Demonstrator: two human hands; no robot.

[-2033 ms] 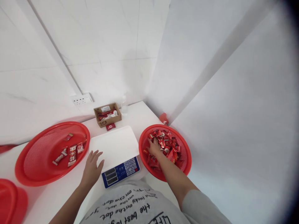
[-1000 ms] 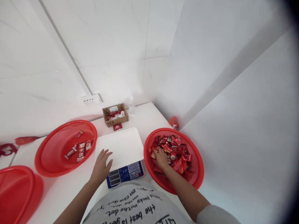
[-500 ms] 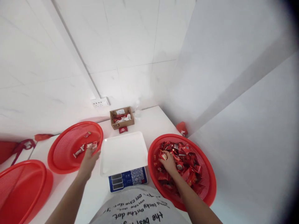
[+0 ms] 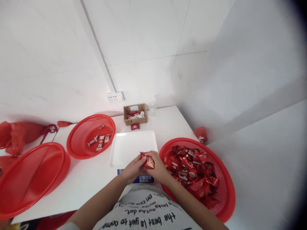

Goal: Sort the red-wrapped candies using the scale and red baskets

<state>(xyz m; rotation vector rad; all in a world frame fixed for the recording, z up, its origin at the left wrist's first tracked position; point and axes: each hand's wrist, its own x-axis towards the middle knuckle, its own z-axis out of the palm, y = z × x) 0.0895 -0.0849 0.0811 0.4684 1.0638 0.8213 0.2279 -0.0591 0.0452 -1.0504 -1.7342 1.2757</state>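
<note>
In front of my body, over the near edge of the scale's white tray (image 4: 129, 143), my two hands meet around a small red snack packet (image 4: 149, 163). My left hand (image 4: 134, 168) pinches its left end, while my right hand (image 4: 157, 166) has its fingers wrapped round the right side. Part of the scale's blue keypad (image 4: 144, 179) shows beneath them; the display is mostly covered. To the right stands a red basket (image 4: 227, 188) heaped with red-wrapped packets (image 4: 192, 172). A second red basket (image 4: 76, 148), at the left, holds several small wrapped pieces (image 4: 100, 143).
Another red basket (image 4: 54, 179) stands at the near left. Behind the scale are a small cardboard box (image 4: 135, 121) of wrapped pieces, a single red packet (image 4: 135, 126) and a clear bottle (image 4: 152, 111). A wall socket (image 4: 115, 96) and red bags (image 4: 24, 135) lie beyond.
My right hand has come out of the right basket with a red packet. My left hand has left the left basket and joined it over the scale. The view has shifted left.
</note>
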